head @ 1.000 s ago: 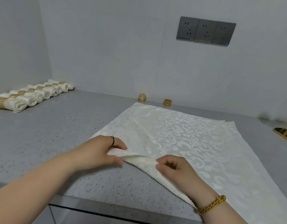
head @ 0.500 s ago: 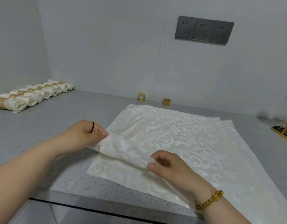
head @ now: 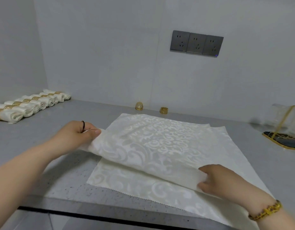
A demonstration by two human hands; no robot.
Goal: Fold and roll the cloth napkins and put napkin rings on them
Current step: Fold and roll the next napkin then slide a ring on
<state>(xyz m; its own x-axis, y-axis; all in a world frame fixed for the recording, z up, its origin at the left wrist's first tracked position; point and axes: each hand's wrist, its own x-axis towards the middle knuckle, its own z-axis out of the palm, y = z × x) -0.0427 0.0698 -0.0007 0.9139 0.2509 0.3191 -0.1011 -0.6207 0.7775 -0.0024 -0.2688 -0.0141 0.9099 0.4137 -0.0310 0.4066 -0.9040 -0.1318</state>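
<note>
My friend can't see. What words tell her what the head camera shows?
A left hand and a right hand hold the near edge of a white patterned napkin above a second napkin lying on the grey counter. Farther back stand a gold ring and a second ring; rolled napkins line up far left.

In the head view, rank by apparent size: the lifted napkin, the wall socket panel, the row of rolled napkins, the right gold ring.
1. lifted napkin
2. row of rolled napkins
3. wall socket panel
4. right gold ring
Row and panel look close, so unsure.
</note>
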